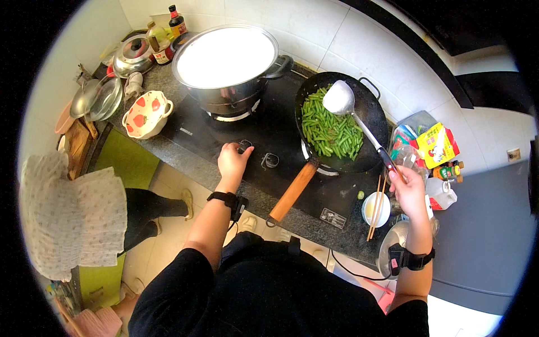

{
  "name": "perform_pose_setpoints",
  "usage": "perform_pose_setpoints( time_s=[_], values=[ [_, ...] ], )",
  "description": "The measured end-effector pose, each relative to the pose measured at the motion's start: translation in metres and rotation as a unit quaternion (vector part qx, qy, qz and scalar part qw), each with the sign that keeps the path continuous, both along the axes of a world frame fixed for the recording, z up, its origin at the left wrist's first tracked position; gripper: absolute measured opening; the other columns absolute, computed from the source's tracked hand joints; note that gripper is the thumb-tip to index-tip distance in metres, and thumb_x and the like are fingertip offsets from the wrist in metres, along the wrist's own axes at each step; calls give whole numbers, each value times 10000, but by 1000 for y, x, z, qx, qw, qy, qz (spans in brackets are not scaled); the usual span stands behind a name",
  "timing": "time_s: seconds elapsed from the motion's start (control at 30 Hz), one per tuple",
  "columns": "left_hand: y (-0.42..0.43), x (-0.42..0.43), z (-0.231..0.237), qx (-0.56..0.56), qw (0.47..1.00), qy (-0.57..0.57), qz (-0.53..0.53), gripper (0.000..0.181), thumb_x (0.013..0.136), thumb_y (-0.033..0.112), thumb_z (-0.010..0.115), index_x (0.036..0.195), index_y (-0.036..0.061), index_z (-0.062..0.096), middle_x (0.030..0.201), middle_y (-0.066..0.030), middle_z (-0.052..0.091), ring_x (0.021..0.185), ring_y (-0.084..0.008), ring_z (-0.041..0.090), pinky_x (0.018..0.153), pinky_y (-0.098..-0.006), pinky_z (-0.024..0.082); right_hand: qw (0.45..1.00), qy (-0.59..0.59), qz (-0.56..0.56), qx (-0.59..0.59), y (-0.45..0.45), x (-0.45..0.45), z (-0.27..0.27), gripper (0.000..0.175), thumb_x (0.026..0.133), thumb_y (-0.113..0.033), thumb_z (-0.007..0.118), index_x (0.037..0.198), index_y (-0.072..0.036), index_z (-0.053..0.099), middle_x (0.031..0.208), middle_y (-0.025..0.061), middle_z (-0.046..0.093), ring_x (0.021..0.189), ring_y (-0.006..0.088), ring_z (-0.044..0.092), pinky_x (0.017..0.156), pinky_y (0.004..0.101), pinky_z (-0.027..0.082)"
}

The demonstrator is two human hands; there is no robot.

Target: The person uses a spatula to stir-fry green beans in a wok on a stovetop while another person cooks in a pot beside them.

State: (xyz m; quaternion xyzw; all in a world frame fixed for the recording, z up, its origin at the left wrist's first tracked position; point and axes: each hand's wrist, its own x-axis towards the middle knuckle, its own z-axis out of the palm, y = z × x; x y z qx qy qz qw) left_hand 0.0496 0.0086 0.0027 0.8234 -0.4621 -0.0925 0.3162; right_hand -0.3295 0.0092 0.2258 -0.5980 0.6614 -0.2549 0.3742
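My right hand (408, 191) grips the dark handle of a metal wok ladle (339, 97), whose bowl is above the cut green beans (330, 130). The beans lie in a black wok (370, 122) on the right burner, and its wooden handle (293, 191) points towards me. On the left, my left hand (233, 162) has its fingers on a stove knob (244, 145) at the front of the black gas hob (198, 139). A second knob (270, 160) sits just right of it. Behind, a large steel steamer pot (229, 94) stands on the left burner, its top washed out white.
A strawberry-patterned bowl (147, 113) stands on the counter at left, near a glass lid (105, 99) and sauce bottles (159, 40). Wooden chopsticks (374, 210) lie across a small white bowl (382, 215). Seasoning packets (436, 145) crowd the right. Another person (80, 215) stands at left.
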Motion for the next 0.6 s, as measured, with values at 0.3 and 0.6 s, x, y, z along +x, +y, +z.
perform_pose_setpoints(
  time_s=[0.3, 0.6],
  values=[
    [-2, 2, -2, 16, 1000, -11, -9, 409, 660, 373, 742, 786, -4, 647, 823, -133, 628, 776, -305, 609, 661, -385, 476, 1000, 10, 1, 5, 6, -9, -8, 163, 860, -131, 589, 952, 2, 608, 643, -29, 539, 539, 49, 480, 502, 205, 386],
    [-3, 2, -1, 18, 1000, -8, -23, 407, 669, 382, 732, 787, 1, 650, 814, -130, 625, 777, -315, 608, 672, -401, 453, 1000, 7, -5, 5, 10, -13, -7, 165, 854, -123, 595, 952, 9, 608, 666, -18, 558, 555, 53, 506, 520, 213, 413]
  ],
)
